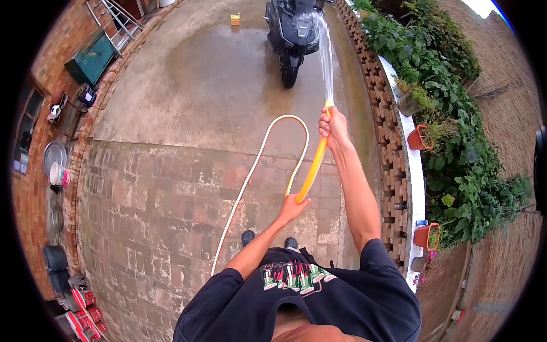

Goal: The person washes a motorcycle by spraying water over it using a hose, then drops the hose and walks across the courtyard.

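The right hand (335, 122), right of the centre of the frame, is closed around the hose (312, 171), close to its mouth. The left hand (293, 208), lower and nearer to the middle, is curled around it too (some fingers are hidden, so I cannot tell how tightly). The hose is yellow between the hands, and a thinner white line (236, 196) makes a loop on the ground. Water (326, 62) shoots to the front of the scooter (292, 34) at the top of the frame.

In my judgement, the mouth could swing aside and wet other things, if the right hand becomes loose under the pressure. The loop could fold and choke the flow, if it is pulled too sharply. A foot could catch in the line, or slip where the ground is wet, because both lie ahead of the shoes (247, 236).

I count two hands, one hose, one white line with one loop, one scooter, and two shoes. There is one yellow jug (235, 20) at the top, one green cabinet (91, 54) at the upper left, and two orange pots (424, 236) at the right.
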A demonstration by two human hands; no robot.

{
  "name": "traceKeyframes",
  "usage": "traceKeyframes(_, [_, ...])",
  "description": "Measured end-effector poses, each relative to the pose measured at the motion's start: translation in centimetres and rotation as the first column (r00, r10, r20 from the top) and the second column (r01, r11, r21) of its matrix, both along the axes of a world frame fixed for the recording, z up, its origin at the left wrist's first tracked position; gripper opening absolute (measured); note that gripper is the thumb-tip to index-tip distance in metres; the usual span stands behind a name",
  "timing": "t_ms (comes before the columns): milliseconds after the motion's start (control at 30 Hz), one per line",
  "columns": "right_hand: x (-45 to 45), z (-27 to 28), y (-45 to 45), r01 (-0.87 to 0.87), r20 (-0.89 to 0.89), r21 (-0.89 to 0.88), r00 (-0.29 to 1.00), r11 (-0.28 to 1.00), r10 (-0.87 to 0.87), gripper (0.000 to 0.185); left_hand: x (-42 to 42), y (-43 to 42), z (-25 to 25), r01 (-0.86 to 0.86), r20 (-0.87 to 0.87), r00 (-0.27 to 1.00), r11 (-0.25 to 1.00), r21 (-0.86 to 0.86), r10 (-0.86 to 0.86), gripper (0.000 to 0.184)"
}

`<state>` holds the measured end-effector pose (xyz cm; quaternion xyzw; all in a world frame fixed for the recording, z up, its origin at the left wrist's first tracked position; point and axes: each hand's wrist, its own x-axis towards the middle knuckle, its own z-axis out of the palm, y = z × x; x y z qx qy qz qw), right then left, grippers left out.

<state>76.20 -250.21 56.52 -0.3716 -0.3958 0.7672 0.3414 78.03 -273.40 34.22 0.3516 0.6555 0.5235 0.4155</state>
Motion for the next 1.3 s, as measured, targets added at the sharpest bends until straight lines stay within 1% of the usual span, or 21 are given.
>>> traceKeyframes(167, [-3.3, 3.1, -1.4, 0.005, 0.062, 0.008, 0.998, 1.000, -0.005, 0.017, -2.9, -0.7, 2.6, 0.072, -0.031, 0.997, 0.997, -0.040, -0.073, 0.042])
traceKeyframes(300, [-3.9, 6.3, -1.4, 0.023, 0.013, 0.078, 1.000, 0.997, -0.024, 0.016, -3.4, 0.3, 4.8, 0.063, -0.005, 0.998, 0.998, 0.014, -0.063, 0.042])
traceKeyframes(367, [-3.7, 7.0, -0.5, -0.005, -0.021, 0.079, 1.000, 0.997, 0.006, 0.018, -3.3, 1.2, 5.3, 0.061, 0.023, 0.998, 0.998, 0.035, -0.062, 0.042])
traceKeyframes(400, [-3.7, 6.9, -0.5, -0.002, -0.022, 0.083, 1.000, 0.997, 0.004, 0.018, -3.1, 1.2, 5.4, 0.064, 0.022, 0.998, 0.997, 0.040, -0.065, 0.042])
traceKeyframes(467, [-3.7, 6.2, -0.8, -0.036, 0.081, 0.016, 0.996, 0.999, 0.035, 0.016, -2.2, 1.3, 5.5, 0.089, -0.029, 0.996, 0.996, 0.021, -0.088, 0.042])
traceKeyframes(533, [-3.6, 3.8, -0.2, -0.080, 0.143, -0.034, 0.986, 0.996, 0.084, 0.017, -0.1, 1.5, 1.9, 0.086, -0.015, 0.996, 0.996, 0.016, -0.086, 0.042])
traceKeyframes(567, [-3.2, 3.5, -0.7, -0.091, 0.178, -0.049, 0.979, 0.995, 0.098, 0.017, 0.4, 1.4, 1.9, 0.090, -0.006, 0.996, 0.996, 0.004, -0.090, 0.041])
traceKeyframes(633, [-2.0, 4.1, -0.4, -0.090, 0.172, -0.020, 0.981, 0.996, 0.092, 0.017, 1.1, 1.9, 1.9, 0.056, -0.014, 0.998, 0.998, 0.019, -0.056, 0.041])
traceKeyframes(667, [-1.4, 5.1, -0.2, -0.085, 0.129, 0.027, 0.988, 0.996, 0.081, 0.019, 1.4, 2.2, 2.4, 0.021, -0.008, 1.000, 0.999, 0.036, -0.021, 0.040])
traceKeyframes(733, [-0.5, 7.0, 0.2, -0.059, 0.043, 0.113, 0.998, 0.992, 0.055, 0.020, 1.5, 4.2, 1.2, 0.028, 0.006, 1.000, 0.999, 0.042, -0.029, 0.040])
traceKeyframes(767, [-0.1, 7.0, 0.9, -0.060, 0.037, 0.116, 0.998, 0.991, 0.056, 0.020, 1.5, 4.9, 1.9, 0.036, 0.022, 0.999, 0.998, 0.052, -0.037, 0.041])
traceKeyframes(833, [0.5, 5.8, 2.3, -0.072, 0.052, 0.026, 0.996, 0.997, 0.071, 0.020, 2.8, 4.6, 3.2, 0.044, 0.008, 0.999, 0.998, 0.043, -0.044, 0.041])
traceKeyframes(900, [1.6, 5.3, 3.0, -0.086, 0.083, -0.005, 0.993, 0.996, 0.086, 0.021, 4.3, 4.4, 3.2, 0.055, -0.007, 0.998, 0.998, 0.024, -0.055, 0.042])
traceKeyframes(967, [2.6, 5.6, 3.6, -0.057, 0.053, 0.013, 0.997, 0.998, 0.056, 0.016, 5.1, 4.9, 3.1, 0.023, 0.046, 0.999, 1.000, 0.012, -0.024, 0.043])
traceKeyframes(1000, [3.5, 6.0, 3.5, -0.056, -0.017, 0.029, 0.998, 0.998, 0.057, 0.016, 5.4, 5.1, 3.2, 0.020, 0.046, 0.999, 1.000, 0.009, -0.020, 0.043])
traceKeyframes(1100, [4.8, 3.3, 4.7, -0.035, -0.072, -0.033, 0.997, 0.999, 0.032, 0.016, 5.6, 5.1, 3.0, 0.023, 0.070, 0.997, 1.000, 0.009, -0.024, 0.042])
traceKeyframes(1133, [4.7, 0.8, 5.7, -0.060, -0.042, -0.126, 0.998, 0.990, 0.055, 0.016, 6.1, 4.3, 2.4, 0.058, 0.064, 0.996, 0.998, -0.026, -0.056, 0.041])
traceKeyframes(1167, [4.4, -1.1, 5.9, -0.057, 0.053, -0.172, 0.996, 0.984, 0.067, 0.017, 6.8, 3.7, 1.5, 0.095, 0.061, 0.994, 0.994, -0.061, -0.092, 0.040])
traceKeyframes(1200, [4.3, -3.0, 6.3, -0.076, 0.088, -0.198, 0.992, 0.977, 0.095, 0.017, 7.5, 3.1, 0.4, 0.099, 0.064, 0.993, 0.992, -0.072, -0.094, 0.040])
traceKeyframes(1233, [4.3, -4.8, 6.8, -0.095, 0.122, -0.228, 0.985, 0.969, 0.125, 0.018, 8.1, 2.5, -0.7, 0.103, 0.115, 0.989, 0.988, -0.112, -0.090, 0.038])
traceKeyframes(1300, [4.1, -5.0, 6.0, -0.068, 0.104, -0.213, 0.990, 0.975, 0.091, 0.018, 7.7, 2.0, -0.6, 0.105, 0.164, 0.983, 0.983, -0.152, -0.080, 0.037])
